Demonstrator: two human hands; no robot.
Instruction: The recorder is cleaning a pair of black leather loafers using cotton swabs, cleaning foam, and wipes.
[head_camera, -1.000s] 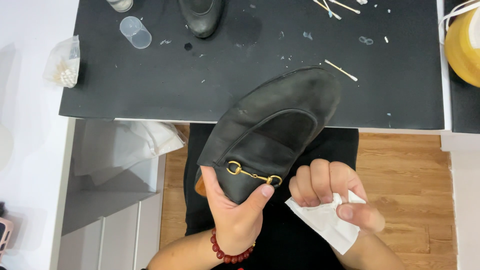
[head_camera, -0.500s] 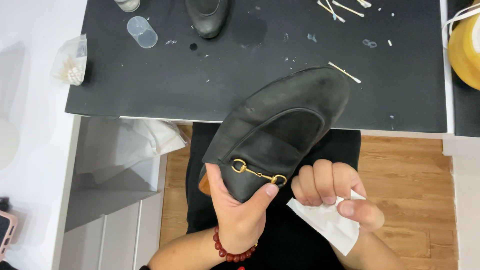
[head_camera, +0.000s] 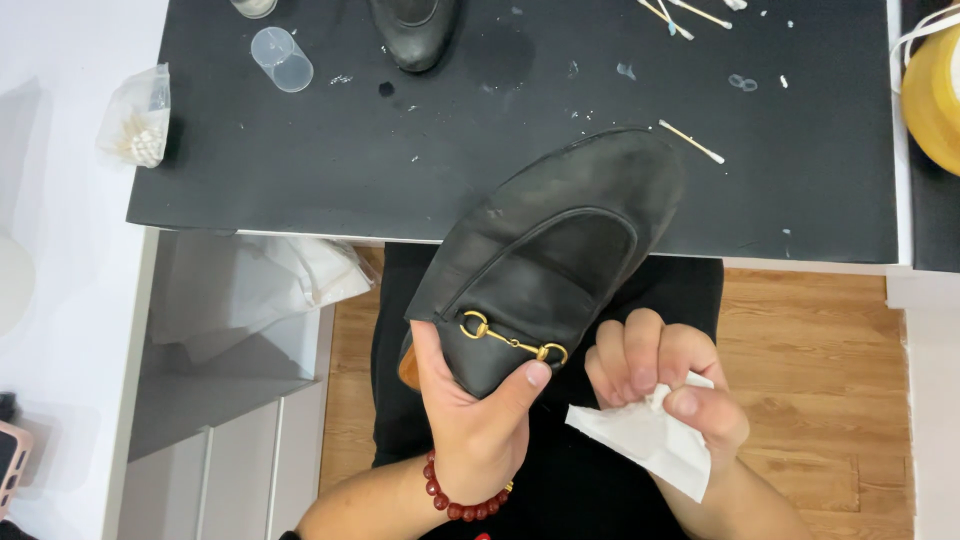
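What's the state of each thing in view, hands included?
Left hand: gripping the black loafer by its heel end, toe pointing away.
Right hand: closed on a crumpled white wipe, apart from the loafer.
Second shoe: resting on the black mat.
Clear plastic cup: lying on its side.
Cotton swab: lying loose.

Two shoes (head_camera: 548, 262), perhaps five swabs (head_camera: 690, 142)

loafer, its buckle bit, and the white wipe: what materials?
Loafer: looks like black leather, matte and scuffed, creased at the vamp. Bit: gold-toned metal, shiny. Wipe in the right hand: likely tissue or thin cloth, soft crumpled folds; can't tell which.
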